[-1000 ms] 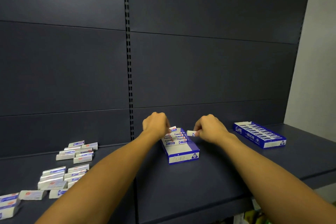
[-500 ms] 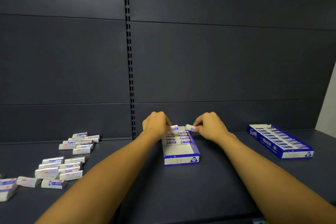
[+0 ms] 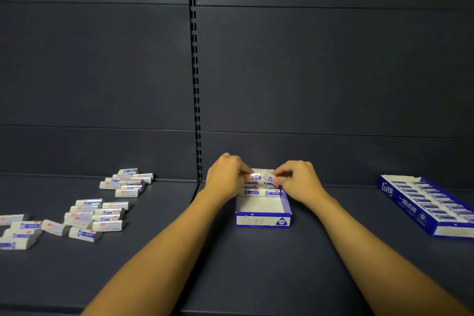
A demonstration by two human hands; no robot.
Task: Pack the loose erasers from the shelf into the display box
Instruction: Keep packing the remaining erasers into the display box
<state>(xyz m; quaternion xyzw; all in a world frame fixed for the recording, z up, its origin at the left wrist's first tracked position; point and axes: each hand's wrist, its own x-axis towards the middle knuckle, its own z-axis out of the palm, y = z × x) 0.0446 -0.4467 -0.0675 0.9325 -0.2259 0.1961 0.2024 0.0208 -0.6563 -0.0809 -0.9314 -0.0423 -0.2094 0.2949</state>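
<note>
At the centre of the frame, both hands worked over the far end of the display box [image 3: 264, 215]. The left hand [image 3: 225, 177] pinched one eraser [image 3: 256, 176]; the right hand [image 3: 298, 179] pinched another eraser [image 3: 269, 177] just beside it. Loose erasers [image 3: 97, 213] lay on the shelf [image 3: 154, 251] at lower left. A full box [image 3: 425, 205] sat at right.

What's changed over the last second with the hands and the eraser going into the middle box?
The right hand has brought its eraser from beside the display box in over the box's far end, where it still pinches it, tilted. The left hand stays at the far left of the box, holding another eraser. The box, the loose erasers on the left and the full box on the right look unmoved; the camera view shifted.
</note>
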